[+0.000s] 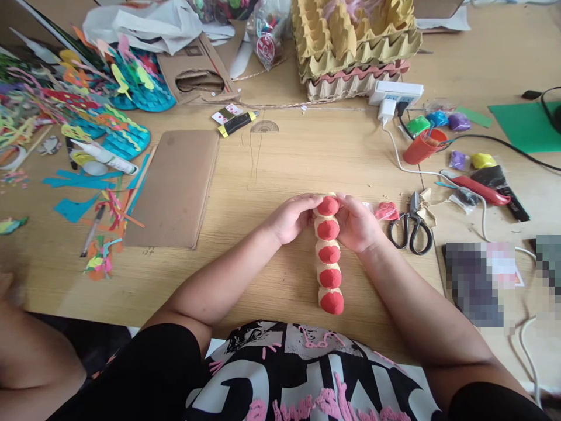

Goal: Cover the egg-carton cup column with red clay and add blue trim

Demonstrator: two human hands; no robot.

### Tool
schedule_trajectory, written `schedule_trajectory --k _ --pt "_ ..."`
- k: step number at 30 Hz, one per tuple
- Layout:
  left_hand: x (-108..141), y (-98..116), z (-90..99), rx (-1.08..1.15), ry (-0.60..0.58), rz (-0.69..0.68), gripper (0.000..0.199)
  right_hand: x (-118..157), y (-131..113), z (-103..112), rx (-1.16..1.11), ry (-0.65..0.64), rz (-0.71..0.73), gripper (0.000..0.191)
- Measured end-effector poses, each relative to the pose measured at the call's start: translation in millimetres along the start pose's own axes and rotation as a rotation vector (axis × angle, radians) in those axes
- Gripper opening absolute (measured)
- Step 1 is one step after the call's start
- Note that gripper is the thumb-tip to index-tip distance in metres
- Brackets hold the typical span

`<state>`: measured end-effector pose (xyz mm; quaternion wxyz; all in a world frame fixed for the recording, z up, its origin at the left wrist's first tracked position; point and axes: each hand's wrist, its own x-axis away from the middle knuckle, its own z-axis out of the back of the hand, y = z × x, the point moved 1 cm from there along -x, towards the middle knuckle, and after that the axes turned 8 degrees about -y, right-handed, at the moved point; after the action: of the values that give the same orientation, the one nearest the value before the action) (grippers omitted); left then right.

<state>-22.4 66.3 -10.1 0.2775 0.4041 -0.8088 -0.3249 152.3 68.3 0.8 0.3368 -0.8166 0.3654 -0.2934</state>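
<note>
A strip of egg-carton cups runs toward my body, its several rounded bumps capped in red over a cream base. Its far end is gripped from both sides: my left hand has its fingers closed on the left edge, and my right hand closes on the right edge. Some fingertips are hidden behind the strip. Just right of my right hand lies a small packet of red clay. Beside it, black-handled scissors rest on the table.
Stacked egg trays stand at the back, near a white power strip. A cardboard sheet lies left, by colourful paper scraps and a glue bottle. An orange cup tilts at right. Another person's arm shows lower left.
</note>
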Motion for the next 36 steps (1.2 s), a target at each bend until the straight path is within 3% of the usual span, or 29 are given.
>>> schedule_trajectory --k 14,21,28,36 --pt "-2 -1 -4.2 0.046 0.129 0.055 0.027 1 6 -3 0.038 0.007 0.016 0.046" --pt "2 1 -10.0 0.018 0.132 0.046 0.028 2 0 -1 0.063 -0.025 -0.061 0.044" --pt "3 1 -14.1 0.022 0.078 0.063 0.042 0 -1 5 0.008 -0.021 -0.087 0.041" --pt "1 -3 -7.1 0.001 0.040 0.068 0.044 -1 -1 10 0.022 -0.034 -0.114 0.044"
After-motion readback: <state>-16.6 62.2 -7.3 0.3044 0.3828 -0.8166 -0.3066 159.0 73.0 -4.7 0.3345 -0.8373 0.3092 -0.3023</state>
